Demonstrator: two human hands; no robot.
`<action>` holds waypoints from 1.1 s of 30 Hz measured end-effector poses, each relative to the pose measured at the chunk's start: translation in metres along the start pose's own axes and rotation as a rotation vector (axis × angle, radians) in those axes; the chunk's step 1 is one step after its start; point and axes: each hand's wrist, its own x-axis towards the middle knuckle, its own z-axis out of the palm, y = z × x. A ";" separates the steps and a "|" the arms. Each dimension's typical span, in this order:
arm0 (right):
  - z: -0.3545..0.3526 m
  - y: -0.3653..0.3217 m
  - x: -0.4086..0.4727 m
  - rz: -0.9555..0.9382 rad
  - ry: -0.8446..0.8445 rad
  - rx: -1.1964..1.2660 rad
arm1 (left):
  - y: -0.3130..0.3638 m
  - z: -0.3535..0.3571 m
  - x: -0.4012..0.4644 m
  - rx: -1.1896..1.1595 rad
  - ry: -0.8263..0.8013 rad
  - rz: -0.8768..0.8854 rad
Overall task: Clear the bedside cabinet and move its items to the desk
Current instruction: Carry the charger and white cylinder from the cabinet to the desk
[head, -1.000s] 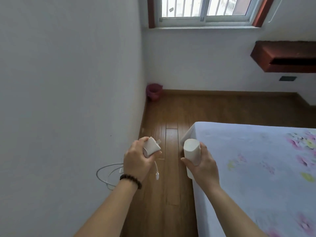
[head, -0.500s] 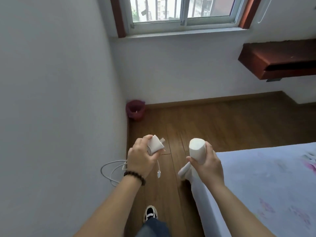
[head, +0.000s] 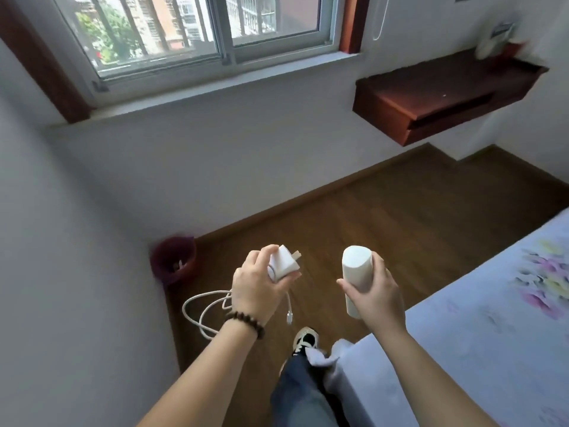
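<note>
My left hand grips a white charger plug, prongs pointing right; its white cable loops down to the left and ends in a dangling connector. In my right hand I hold a white cylinder upright. Both hands are at waist height over the wooden floor. The wall-mounted dark wooden desk hangs at the upper right, far ahead of both hands, with blurred items at its far end. The bedside cabinet is out of view.
A bed with a pale floral sheet fills the lower right. A dark red waste bin stands in the floor corner by the left wall. A window spans the far wall. My leg and shoe show below.
The view has swung right and lifted: the desk top and window now show more fully, and the bed has slid to the lower right. Both hands keep their holds.
</note>
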 end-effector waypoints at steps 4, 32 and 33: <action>0.006 0.025 0.092 0.096 0.076 -0.021 | 0.014 0.061 0.101 -0.017 -0.075 0.060; -0.203 0.221 0.652 0.486 0.487 -0.196 | 0.353 0.521 0.608 -0.189 -0.478 0.491; -0.217 0.229 0.673 0.493 0.502 -0.197 | 0.370 0.536 0.623 -0.195 -0.483 0.496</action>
